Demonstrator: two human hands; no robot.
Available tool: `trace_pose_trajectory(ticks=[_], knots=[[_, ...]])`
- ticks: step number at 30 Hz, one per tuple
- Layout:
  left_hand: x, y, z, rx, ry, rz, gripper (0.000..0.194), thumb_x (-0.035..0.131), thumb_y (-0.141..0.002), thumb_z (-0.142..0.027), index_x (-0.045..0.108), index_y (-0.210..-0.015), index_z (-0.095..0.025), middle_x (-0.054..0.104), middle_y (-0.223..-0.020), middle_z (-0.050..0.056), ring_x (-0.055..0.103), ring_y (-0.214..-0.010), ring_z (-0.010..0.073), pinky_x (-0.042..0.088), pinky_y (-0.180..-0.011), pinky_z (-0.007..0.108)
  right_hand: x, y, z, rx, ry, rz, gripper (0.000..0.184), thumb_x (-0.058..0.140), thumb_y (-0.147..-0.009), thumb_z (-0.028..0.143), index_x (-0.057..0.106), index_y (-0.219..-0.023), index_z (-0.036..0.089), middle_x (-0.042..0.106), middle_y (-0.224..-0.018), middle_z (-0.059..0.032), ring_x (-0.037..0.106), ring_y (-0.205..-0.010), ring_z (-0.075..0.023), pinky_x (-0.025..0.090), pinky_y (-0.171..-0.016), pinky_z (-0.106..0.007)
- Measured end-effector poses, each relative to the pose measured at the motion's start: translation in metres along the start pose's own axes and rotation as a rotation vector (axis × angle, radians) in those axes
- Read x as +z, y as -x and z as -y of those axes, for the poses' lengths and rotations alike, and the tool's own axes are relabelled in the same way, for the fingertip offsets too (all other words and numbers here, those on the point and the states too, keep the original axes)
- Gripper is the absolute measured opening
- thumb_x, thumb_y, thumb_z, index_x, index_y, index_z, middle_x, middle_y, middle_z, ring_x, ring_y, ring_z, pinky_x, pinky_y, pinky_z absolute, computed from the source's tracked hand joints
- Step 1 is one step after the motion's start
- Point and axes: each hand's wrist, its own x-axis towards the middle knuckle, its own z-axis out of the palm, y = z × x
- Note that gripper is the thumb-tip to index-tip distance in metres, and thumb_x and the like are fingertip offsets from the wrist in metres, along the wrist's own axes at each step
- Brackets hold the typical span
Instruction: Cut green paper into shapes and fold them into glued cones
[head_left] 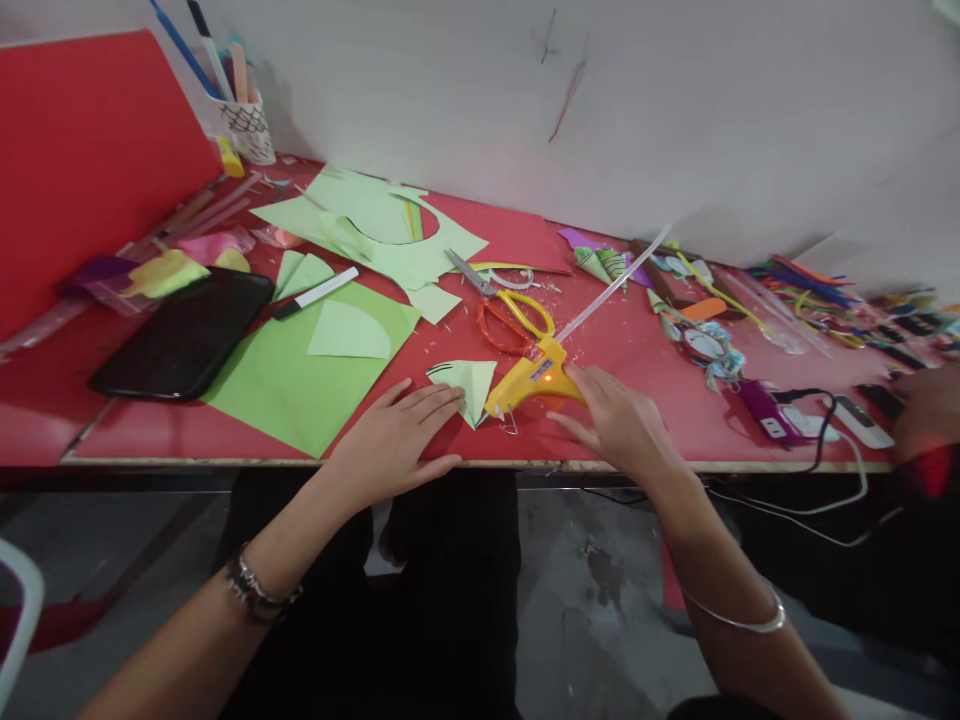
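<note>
My left hand [401, 430] lies with its fingers stretched out, their tips on the edge of a small pale green paper piece [476, 385] marked with black lines. My right hand [622, 415] is at the handle of a yellow hot glue gun [529, 378], its fingers on the far side and the thumb on the near side. The gun's orange light is lit, and its nozzle points down-left at the paper's lower tip. A long clear glue stick [615, 285] sticks out of its back. Scissors [502, 300] with red and yellow handles lie open just behind the gun.
Left of my hands are a green sheet [322, 400], a pale quarter-round cutout [351, 332], a marker [315, 293] and a black phone [184, 335]. Cut paper [435, 250] lies behind. Rightward are a purple charger [763, 410], cables and another person's hand [930, 410].
</note>
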Motion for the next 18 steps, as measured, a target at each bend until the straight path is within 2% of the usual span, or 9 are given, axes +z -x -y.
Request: trace_pose_trajectory(ticks=[18], knots=[[-0.0030, 0.0005, -0.0024, -0.015, 0.007, 0.005, 0.057, 0.036, -0.083, -0.049, 0.032, -0.132, -0.020, 0.038, -0.136, 0.003, 0.034, -0.124, 0.0187, 0.016, -0.107, 0.037, 0.0004, -0.0032, -0.0042, 0.033, 0.028, 0.019, 0.047, 0.031, -0.087, 0.046, 0.045, -0.119, 0.013, 0.059, -0.104, -0.0142, 0.056, -0.089, -0.0228, 0.047, -0.061, -0.030]])
